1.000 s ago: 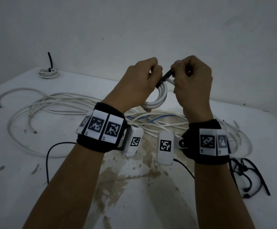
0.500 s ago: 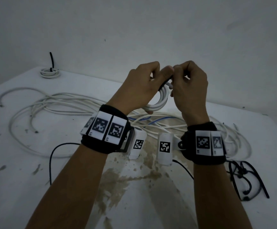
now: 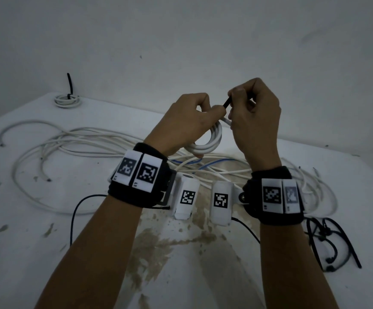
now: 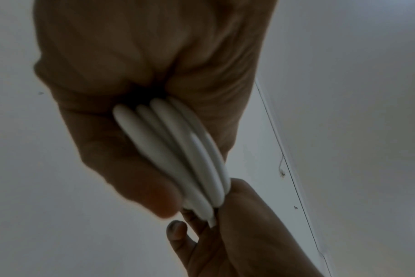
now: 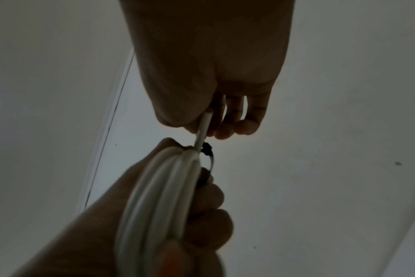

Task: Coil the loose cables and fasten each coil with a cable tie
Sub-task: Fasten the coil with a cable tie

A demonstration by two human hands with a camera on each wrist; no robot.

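I hold a small coil of white cable point(image 3: 212, 141) up above the table, between both hands. My left hand point(image 3: 211, 111) grips the coil's top, fingers curled round the turns point(image 4: 178, 150). A black cable tie point(image 3: 226, 105) loops round the coil point(image 5: 159, 187) where my thumb sits. My right hand point(image 3: 233, 100) pinches the tie's tail and holds it up and to the right. In the right wrist view the tie's loop point(image 5: 207, 155) stands slack beside the turns, and the cable's loose end point(image 5: 203, 129) pokes up under my right fingers point(image 5: 244, 123).
Several loose white cables point(image 3: 80, 141) and a blue one point(image 3: 187, 161) sprawl over the stained white table point(image 3: 47, 253). A tied white coil point(image 3: 67, 101) lies at the far left corner. Spare black ties point(image 3: 328, 241) lie at the right. A wall stands close behind.
My right hand has risen and drawn the black tie tail up and to the right, out from between the hands. The left hand keeps its grip on the coil.
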